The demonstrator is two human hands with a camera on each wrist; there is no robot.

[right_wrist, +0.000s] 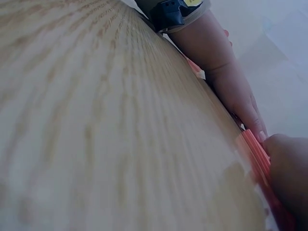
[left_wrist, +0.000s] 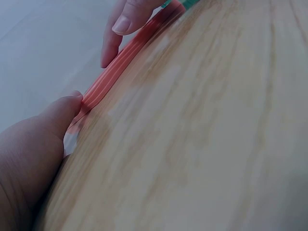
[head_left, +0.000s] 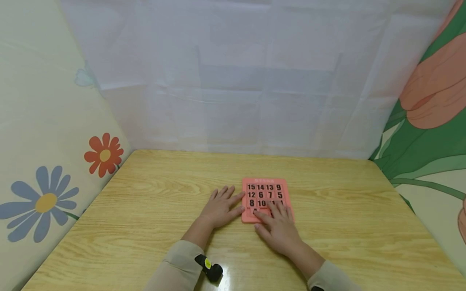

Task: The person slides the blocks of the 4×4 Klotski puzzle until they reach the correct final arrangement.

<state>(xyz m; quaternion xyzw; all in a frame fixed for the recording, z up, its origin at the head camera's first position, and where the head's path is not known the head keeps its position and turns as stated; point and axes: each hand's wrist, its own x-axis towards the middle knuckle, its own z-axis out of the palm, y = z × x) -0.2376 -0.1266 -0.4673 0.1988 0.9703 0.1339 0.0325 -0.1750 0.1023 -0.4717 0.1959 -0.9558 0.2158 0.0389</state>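
Note:
A pink number slide puzzle [head_left: 265,195] lies flat on the table, its black-numbered tiles facing up. My left hand [head_left: 220,208] rests on the table at the puzzle's left side, fingers spread, thumb and index finger at the frame's edge. In the left wrist view that thumb [left_wrist: 45,127] touches the pink side wall. Over the lower right of the puzzle lies my right hand [head_left: 280,232], its fingers extended and the index fingertip on a bottom-row tile. Those fingers cover several tiles, so their numbers are partly hidden. The right wrist view shows the right hand [right_wrist: 291,168] against the puzzle's edge.
The wood-grain table [head_left: 145,210] extends around the puzzle on all sides. A white sheet [head_left: 233,81] hangs behind its far edge. Flower-printed panels [head_left: 47,121] stand at left and right. A black strapped device [head_left: 211,268] sits at the left sleeve.

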